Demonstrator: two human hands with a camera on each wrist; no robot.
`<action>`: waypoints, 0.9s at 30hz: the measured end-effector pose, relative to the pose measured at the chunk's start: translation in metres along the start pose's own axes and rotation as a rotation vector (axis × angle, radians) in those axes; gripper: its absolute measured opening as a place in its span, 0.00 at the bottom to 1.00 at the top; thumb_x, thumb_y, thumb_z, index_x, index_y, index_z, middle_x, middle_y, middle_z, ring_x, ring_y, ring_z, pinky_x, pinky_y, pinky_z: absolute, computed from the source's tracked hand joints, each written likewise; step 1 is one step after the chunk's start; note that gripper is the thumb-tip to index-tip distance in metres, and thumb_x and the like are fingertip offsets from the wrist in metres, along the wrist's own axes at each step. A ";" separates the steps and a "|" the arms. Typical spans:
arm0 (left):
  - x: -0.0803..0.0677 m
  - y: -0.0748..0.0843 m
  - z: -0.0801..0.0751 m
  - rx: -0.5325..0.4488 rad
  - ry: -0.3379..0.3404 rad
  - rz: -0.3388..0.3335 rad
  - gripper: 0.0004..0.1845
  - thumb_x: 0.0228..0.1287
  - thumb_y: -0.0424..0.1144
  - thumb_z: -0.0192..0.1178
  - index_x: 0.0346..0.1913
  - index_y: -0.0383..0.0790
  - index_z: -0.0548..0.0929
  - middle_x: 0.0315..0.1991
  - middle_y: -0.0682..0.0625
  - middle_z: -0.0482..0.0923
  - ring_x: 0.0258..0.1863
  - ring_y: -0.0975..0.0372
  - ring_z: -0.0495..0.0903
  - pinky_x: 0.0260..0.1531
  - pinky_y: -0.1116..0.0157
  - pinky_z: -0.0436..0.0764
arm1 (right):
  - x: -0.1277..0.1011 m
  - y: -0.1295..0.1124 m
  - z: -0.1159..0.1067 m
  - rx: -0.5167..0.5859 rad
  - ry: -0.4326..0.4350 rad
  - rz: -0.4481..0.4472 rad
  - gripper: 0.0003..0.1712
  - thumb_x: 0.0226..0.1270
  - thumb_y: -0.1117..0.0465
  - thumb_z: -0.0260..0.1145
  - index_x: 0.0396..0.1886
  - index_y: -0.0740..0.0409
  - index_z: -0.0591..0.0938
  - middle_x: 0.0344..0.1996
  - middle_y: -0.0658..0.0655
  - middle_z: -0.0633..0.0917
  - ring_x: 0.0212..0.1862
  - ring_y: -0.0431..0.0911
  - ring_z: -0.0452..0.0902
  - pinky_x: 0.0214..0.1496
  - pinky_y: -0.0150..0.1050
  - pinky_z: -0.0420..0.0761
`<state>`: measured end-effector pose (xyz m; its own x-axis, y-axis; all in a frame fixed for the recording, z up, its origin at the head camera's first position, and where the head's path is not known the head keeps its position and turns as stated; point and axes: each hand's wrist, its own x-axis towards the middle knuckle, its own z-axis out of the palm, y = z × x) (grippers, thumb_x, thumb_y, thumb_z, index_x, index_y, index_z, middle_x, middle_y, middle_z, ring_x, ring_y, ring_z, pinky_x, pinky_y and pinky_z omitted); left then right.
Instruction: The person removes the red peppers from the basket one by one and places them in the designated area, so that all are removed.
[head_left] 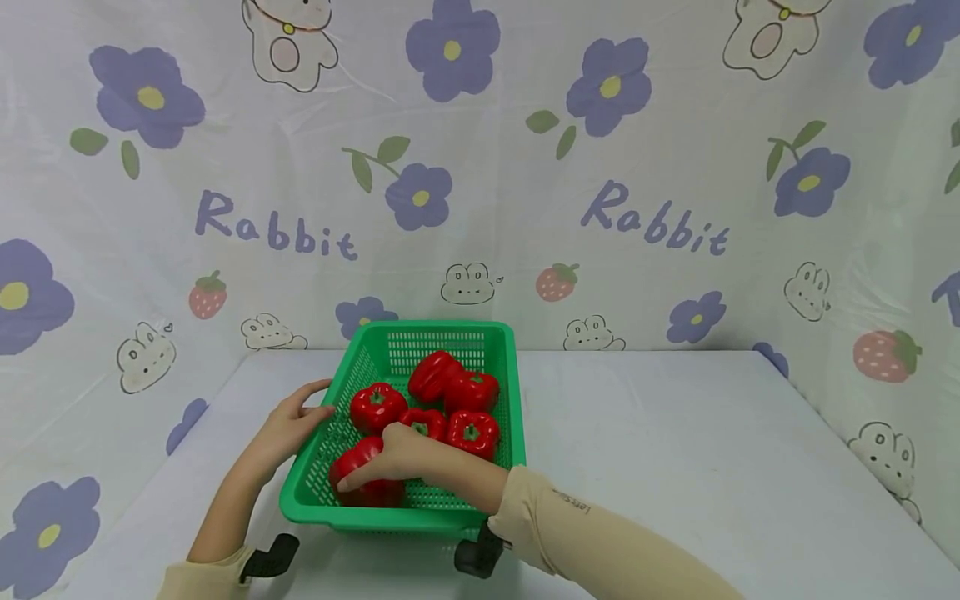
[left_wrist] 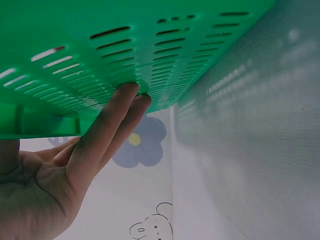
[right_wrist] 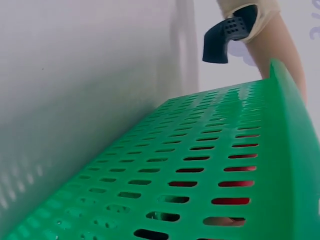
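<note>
Head view: green slotted basket (head_left: pixel 501 392) sits on a white table (head_left: pixel 675 467), slightly left of frame centre, in front of a backdrop (head_left: pixel 600 167) printed with purple flowers, rabbits and strawberries. Six red bell peppers in the basket: five clustered toward the middle and far end, one nearest pepper (head_left: pixel 367 475) at the lower left corner of the basket. Right hand (head_left: pixel 393 460) reaches in from the lower right of the frame over the near rim; fingers curl down over the top of that nearest pepper, touching it, thumb side hidden, so a full grasp cannot be confirmed beyond fingers wrapped on it. Left hand (head_left: pixel 288 423) lies against the outer left wall of the basket, thumb at the rim. Left wrist view: fingers (left_wrist: pixel 107 127) straight and together, tips pressed to the slotted green wall, palm relaxed, holding nothing. Right wrist view: only the outside of the basket wall (right_wrist: pixel 200 165) fills the lower frame, red showing through the slots; the hand itself is not visible there. Both forearms wear beige sleeves with black camera mounts at the wrists.
</note>
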<state>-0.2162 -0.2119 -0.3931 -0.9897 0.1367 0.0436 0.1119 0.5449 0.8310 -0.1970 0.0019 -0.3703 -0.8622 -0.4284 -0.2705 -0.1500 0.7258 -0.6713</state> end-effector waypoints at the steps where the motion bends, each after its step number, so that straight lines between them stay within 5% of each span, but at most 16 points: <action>1: 0.000 0.000 0.000 0.003 0.002 -0.001 0.31 0.75 0.43 0.49 0.75 0.34 0.55 0.51 0.28 0.80 0.39 0.51 0.88 0.36 0.58 0.86 | -0.001 0.000 -0.001 0.008 0.005 -0.009 0.41 0.46 0.43 0.78 0.55 0.60 0.75 0.40 0.54 0.80 0.49 0.47 0.71 0.43 0.46 0.83; 27: 0.001 -0.001 0.001 0.020 0.026 -0.012 0.30 0.75 0.43 0.49 0.74 0.36 0.57 0.52 0.28 0.80 0.39 0.53 0.88 0.37 0.58 0.86 | -0.032 0.013 -0.032 0.276 0.152 -0.121 0.45 0.50 0.45 0.76 0.66 0.58 0.71 0.54 0.57 0.80 0.55 0.52 0.74 0.47 0.51 0.84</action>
<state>-0.2177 -0.2119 -0.3945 -0.9929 0.1085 0.0487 0.1017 0.5630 0.8201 -0.1867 0.0420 -0.3486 -0.9115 -0.4023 -0.0853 -0.1370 0.4925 -0.8595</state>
